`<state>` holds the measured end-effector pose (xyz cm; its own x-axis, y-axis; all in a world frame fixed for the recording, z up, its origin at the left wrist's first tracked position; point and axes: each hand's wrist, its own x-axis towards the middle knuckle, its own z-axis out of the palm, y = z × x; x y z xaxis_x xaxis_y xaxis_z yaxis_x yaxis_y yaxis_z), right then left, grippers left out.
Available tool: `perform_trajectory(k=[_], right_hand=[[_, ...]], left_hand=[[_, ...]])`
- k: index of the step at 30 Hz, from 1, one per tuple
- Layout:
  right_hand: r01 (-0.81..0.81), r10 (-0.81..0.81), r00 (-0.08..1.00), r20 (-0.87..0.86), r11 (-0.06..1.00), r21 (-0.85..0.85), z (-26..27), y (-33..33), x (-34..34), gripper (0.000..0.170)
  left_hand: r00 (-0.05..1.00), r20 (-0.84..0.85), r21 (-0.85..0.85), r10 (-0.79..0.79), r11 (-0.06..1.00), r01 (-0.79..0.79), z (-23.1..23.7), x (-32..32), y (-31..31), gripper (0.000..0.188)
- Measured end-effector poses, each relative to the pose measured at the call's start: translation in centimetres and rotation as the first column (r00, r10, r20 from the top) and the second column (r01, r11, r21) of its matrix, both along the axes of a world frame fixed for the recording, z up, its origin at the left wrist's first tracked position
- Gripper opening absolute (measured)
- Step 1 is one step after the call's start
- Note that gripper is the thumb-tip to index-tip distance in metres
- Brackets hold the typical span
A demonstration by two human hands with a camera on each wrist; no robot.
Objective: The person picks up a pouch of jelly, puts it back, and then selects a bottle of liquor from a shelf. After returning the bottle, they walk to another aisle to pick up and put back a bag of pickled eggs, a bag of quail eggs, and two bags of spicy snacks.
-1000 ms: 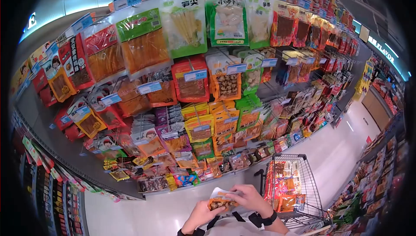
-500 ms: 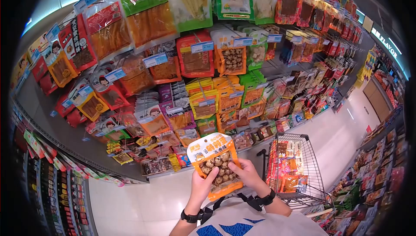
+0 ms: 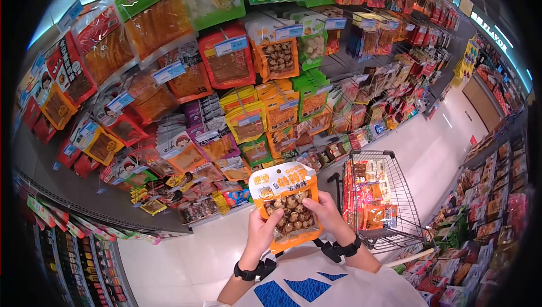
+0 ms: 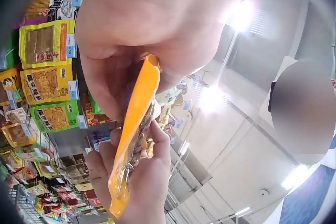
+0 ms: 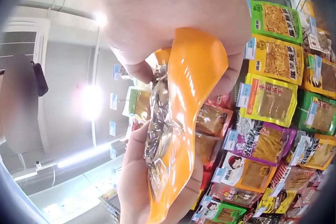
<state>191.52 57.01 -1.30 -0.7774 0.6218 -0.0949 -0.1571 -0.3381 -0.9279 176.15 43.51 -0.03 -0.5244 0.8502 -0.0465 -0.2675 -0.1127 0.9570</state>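
The snack pouch [image 3: 289, 208] is a glossy plastic packet held up to the left of the shopping cart [image 3: 372, 152] in the head view. Its orange film frames a clear window packed with small, round, brown-mottled pieces that look like eggs; in the right wrist view the film bends in a shallow S, and glare breaks up the window. The left hand [image 3: 262, 231] grips the pouch's side farther from the cart, the right hand [image 3: 329, 216] the side nearer it. On both, the thumb lies over the window and the other fingers are bent behind, closed to the pouch's thickness.

The cart is black wire mesh, with shiny packets [image 3: 367, 194] inside. Pale, smooth floor [image 3: 164, 267] lies to the left of the cart. Beyond the cart and to its left, the display rack carries limp, flat packs, among them a red packet [image 3: 226, 67] and a yellow packet [image 3: 248, 121].

The pouch's white top, pierced by a hang hole, bears large orange characters and, beneath them, 五香味 in black. A blue-and-white price tag [image 3: 230, 45] on the red packet reads 4.50. Far beyond the cart, to its right, a lit sign [image 3: 490, 30] shows FLAVOR.
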Motion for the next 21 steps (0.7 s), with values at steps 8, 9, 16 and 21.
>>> perform_trajectory(k=[8,9,16,21], right_hand=[[0.090,-0.089,0.996,-0.029,0.995,0.031,0.8,-0.3,0.1,0.031],[0.090,-0.089,0.996,-0.029,0.995,0.030,1.0,-0.2,0.1,0.031],[0.115,-0.116,0.993,-0.007,0.992,-0.052,2.0,0.4,-0.1,0.034],[0.228,-0.240,0.970,-0.046,0.956,-0.188,2.0,1.4,-0.5,0.033]], left_hand=[[1.000,0.006,-0.011,0.002,1.000,-0.002,0.7,-0.1,1.3,0.026],[1.000,0.010,-0.010,0.003,1.000,-0.003,0.7,-0.1,1.4,0.026],[0.998,0.047,0.000,-0.036,0.999,0.036,0.9,0.1,2.5,0.025],[0.974,-0.167,-0.138,-0.156,0.981,0.134,1.0,-0.8,2.2,0.026]])
